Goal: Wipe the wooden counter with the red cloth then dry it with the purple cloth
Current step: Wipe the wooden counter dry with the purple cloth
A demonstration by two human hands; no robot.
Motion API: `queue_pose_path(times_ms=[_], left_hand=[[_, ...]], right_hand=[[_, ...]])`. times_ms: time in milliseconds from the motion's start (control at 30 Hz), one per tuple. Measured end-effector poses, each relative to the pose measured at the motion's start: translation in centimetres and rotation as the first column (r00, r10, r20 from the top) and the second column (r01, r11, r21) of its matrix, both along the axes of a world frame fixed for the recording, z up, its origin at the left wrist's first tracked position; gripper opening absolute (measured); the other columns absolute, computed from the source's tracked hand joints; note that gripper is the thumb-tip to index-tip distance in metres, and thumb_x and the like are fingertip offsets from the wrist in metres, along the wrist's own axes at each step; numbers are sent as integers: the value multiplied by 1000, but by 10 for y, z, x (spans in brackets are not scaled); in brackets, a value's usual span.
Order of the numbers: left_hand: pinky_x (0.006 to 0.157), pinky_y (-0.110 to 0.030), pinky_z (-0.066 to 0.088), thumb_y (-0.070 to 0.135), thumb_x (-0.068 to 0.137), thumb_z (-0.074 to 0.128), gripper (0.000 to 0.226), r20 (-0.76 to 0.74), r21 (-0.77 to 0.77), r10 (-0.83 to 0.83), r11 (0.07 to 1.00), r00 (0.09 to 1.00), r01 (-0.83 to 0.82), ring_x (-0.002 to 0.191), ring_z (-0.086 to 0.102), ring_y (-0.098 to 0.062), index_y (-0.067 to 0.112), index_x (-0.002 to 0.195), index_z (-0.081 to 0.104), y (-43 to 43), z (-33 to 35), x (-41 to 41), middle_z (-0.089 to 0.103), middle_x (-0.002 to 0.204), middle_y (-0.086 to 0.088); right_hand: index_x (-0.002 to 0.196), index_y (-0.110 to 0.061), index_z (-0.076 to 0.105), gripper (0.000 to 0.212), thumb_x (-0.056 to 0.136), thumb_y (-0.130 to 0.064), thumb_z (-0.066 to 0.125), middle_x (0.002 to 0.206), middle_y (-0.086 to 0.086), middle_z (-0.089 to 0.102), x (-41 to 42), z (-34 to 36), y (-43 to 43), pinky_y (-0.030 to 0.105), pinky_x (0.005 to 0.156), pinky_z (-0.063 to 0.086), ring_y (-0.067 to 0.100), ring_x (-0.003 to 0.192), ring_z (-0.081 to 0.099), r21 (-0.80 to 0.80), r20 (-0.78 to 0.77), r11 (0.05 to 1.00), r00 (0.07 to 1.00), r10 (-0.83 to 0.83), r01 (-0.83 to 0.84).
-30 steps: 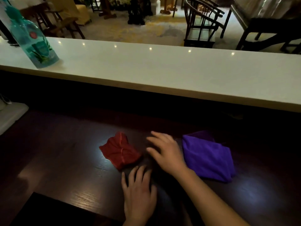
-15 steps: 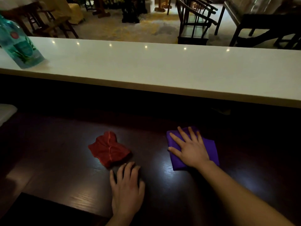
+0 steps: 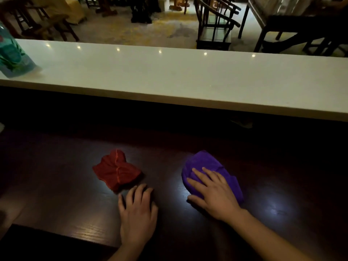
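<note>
The dark wooden counter [image 3: 56, 185] fills the lower half of the view. A crumpled red cloth [image 3: 116, 170] lies on it left of centre, untouched. My left hand [image 3: 138, 213] rests flat on the wood just below and right of the red cloth, fingers apart, holding nothing. The purple cloth [image 3: 205, 162] lies bunched to the right. My right hand [image 3: 214, 193] presses down on the near part of the purple cloth with fingers spread over it.
A raised white ledge [image 3: 188, 78] runs across behind the wooden counter, with a teal bottle [image 3: 13, 55] at its far left. Dark wooden chairs [image 3: 216, 25] and tables stand on the floor beyond. The counter's near edge drops off at lower left.
My right hand went from beside the red cloth onto the purple cloth and has pushed it into a bunched shape. My left hand stayed flat on the wood.
</note>
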State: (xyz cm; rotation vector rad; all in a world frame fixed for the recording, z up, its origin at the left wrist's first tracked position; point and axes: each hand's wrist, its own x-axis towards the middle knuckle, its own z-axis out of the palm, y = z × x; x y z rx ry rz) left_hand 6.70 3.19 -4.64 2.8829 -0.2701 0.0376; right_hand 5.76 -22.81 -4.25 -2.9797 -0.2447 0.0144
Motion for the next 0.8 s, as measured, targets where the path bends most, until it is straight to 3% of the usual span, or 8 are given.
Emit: queue_pose_path(times_ms=[100,167,300,400,467,567,633,800], left_hand=[[108,-64,29,38,79,41,47,1,-1,1,1000,1000,-1,124,51,-28,20,115,65,-2,2,1,60,129,-3],[107,-64,29,37,79,42,46,5,5,4,1000,1000,-4,123,52,-29,20,115,65,-2,2,1,60,129,-3],[108,-64,28,37,78,44,45,8,-24,13,1000,1000,-13,123,52,-28,21,113,66,-1,0,2,60,129,-1],[109,-63,27,37,77,45,44,11,-31,9,999,1000,-8,123,50,-27,23,114,64,0,-5,4,59,129,0],[109,-62,26,38,76,47,44,13,-30,3,1000,1000,-2,124,49,-26,24,114,63,2,-9,4,58,130,0],[109,-62,26,38,76,47,43,13,-19,8,1000,1000,-8,124,49,-27,24,114,62,-1,-9,6,58,130,0],[109,-62,26,38,77,47,42,15,-9,7,1000,1000,-7,123,50,-27,24,113,63,-2,-7,5,59,129,-1],[108,-62,29,33,78,40,46,22,-41,6,999,1000,-5,123,52,-26,21,114,67,3,0,2,60,130,-1]], right_hand=[[129,-50,49,53,86,-76,32,148,-6,43,22,7,0,50,98,34,31,129,40,-39,-2,998,999,-43,43],[118,-45,55,44,86,-70,37,126,-1,56,32,5,2,44,78,42,32,105,51,-81,75,996,997,-33,39],[101,-35,57,34,91,-61,37,91,2,49,59,2,-2,36,53,46,27,75,54,-96,172,995,985,33,-17],[97,-30,60,32,91,-56,44,91,9,52,95,8,-25,36,55,48,32,75,57,-69,160,978,970,-183,196],[99,-25,63,31,93,-51,48,95,14,54,113,10,-40,37,57,50,37,76,58,-9,173,926,913,-370,377],[100,-20,63,34,95,-48,44,98,16,55,133,13,-24,36,58,49,38,77,58,33,181,868,851,-493,496],[103,-24,62,33,95,-50,42,102,13,56,139,15,20,33,57,43,36,80,59,44,165,908,894,-417,416],[99,-30,59,30,93,-54,41,101,6,54,89,7,126,33,55,42,31,78,58,71,76,996,996,44,-49]])
